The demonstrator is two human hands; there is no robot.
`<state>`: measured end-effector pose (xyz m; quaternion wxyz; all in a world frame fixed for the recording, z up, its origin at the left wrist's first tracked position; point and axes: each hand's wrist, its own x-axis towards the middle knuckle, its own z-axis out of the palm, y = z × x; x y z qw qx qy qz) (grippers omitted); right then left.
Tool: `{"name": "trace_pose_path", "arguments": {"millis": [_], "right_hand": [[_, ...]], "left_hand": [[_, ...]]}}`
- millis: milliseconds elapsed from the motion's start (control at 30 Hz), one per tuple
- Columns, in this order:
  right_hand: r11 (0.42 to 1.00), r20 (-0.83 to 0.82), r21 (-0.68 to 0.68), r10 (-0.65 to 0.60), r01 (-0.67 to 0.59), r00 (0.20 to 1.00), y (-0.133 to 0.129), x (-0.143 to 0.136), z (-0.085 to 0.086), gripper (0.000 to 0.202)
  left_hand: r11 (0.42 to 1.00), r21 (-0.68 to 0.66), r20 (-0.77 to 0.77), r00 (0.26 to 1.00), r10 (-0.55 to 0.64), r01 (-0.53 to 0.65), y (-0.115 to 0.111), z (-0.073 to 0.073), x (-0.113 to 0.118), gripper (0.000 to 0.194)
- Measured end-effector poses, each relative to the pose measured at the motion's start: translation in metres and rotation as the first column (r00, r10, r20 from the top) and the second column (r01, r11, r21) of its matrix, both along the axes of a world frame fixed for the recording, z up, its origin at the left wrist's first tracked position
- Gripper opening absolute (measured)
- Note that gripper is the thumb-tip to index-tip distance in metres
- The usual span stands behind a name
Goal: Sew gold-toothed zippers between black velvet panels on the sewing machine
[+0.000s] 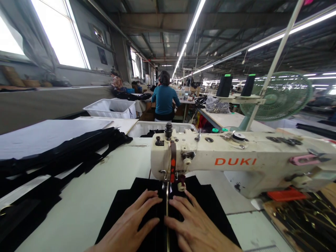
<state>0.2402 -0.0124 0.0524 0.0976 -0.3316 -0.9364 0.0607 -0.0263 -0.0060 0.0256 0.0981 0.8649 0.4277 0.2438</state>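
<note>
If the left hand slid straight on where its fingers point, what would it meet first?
The left hand would probably meet the gold-coloured strip on the black cloth first, though depth is hard to judge.

Left hand: the left hand (131, 222) lies flat, fingers spread, on black fabric (118, 210), left of a metallic-toothed zipper (167, 210).
Right hand: the right hand (193, 224) presses the same fabric, its thumb at the zipper's edge.
Sewing machine: the white machine (199, 154), marked DUKI, stands with its needle end over the zipper's far end.
Bench: the pale bench (86, 189) carries stacked black pieces (52, 154) at left.
Beyond: a person in a teal top (165, 99), back turned; thread cones (224, 85) near a green fan (283, 98).
</note>
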Motion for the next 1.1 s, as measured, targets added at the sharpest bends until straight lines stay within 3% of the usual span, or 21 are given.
{"name": "trace_pose_path", "arguments": {"millis": [200, 367, 467, 667, 1100], "right_hand": [[0.999, -0.03, 0.035, 0.034, -0.032, 0.999, -0.005, 0.001, 0.006, 0.044], [0.996, -0.081, 0.085, 0.023, -0.016, 0.996, -0.002, 0.0, 0.001, 0.041], [0.988, -0.073, 0.154, 0.036, -0.025, 0.997, 0.002, -0.001, -0.006, 0.043], [0.965, 0.015, 0.258, 0.052, -0.054, 0.999, 0.009, -0.002, -0.015, 0.043], [0.911, 0.04, 0.397, 0.103, -0.111, 0.994, 0.019, 0.004, -0.027, 0.04]], "left_hand": [[0.969, 0.225, -0.1, 0.992, -0.081, 0.102, -0.006, 0.006, 0.005, 0.046], [0.947, 0.283, -0.145, 0.983, -0.111, 0.149, -0.005, 0.018, 0.012, 0.058], [0.931, 0.319, -0.182, 0.975, -0.125, 0.179, 0.0, 0.017, 0.013, 0.058], [0.921, 0.343, -0.216, 0.97, -0.111, 0.182, 0.004, 0.01, 0.01, 0.064], [0.927, 0.301, -0.271, 0.952, -0.142, 0.224, 0.006, 0.008, 0.009, 0.064]]}}
